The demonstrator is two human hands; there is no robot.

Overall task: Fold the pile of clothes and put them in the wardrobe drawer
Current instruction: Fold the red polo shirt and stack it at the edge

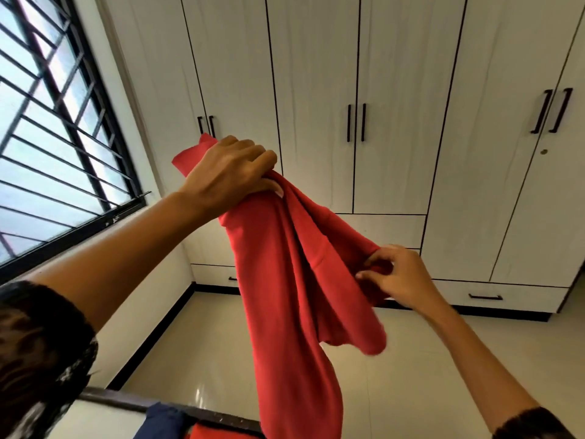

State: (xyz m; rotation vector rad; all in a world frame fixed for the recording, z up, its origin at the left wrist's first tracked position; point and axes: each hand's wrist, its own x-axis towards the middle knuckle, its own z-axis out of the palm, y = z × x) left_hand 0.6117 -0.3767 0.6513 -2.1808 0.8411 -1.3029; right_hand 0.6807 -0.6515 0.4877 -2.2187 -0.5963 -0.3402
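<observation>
While the left hand (226, 172) is gripping a bunched red garment (294, 280) up high, the right hand (397, 275) is pinching its edge lower down, prob. spreading it mid-air w/ wardrobe drawer (503, 296) waiting beyond.

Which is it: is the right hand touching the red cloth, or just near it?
Touching. The head view shows the right hand pinching a fold of the red cloth.
</observation>
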